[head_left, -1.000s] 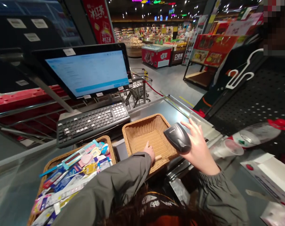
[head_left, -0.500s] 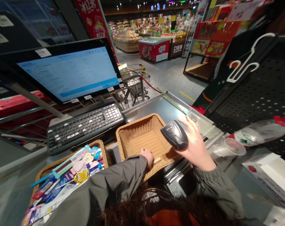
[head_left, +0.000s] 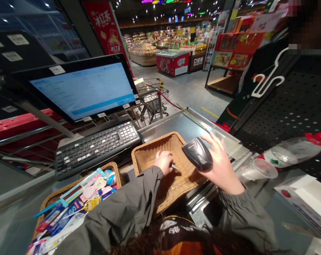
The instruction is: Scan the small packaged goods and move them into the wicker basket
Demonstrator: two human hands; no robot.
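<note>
My right hand (head_left: 220, 166) is wrapped round a black barcode scanner (head_left: 199, 154), held over the right side of a woven basket (head_left: 173, 140). Inside that basket, my left hand (head_left: 164, 162) is closed, its fingers bent. A small thin greyish piece (head_left: 175, 167) sticks out at its right side, too small to name. Few other things show on the basket floor. To the left, a second woven basket (head_left: 50, 202) is full of colourful packaged goods (head_left: 83, 198), partly hidden by my left sleeve.
A keyboard (head_left: 98, 148) and a lit monitor (head_left: 88, 92) stand at the left. A plastic cup (head_left: 259, 170), a large clear bottle (head_left: 293, 152) and an open white box (head_left: 306, 205) are at the right. A white hanger (head_left: 269, 79) hangs on the black panel.
My left hand has moved up and away from the basket's near side towards its middle, and the small greyish piece now shows beside it. My right hand still holds the scanner.
</note>
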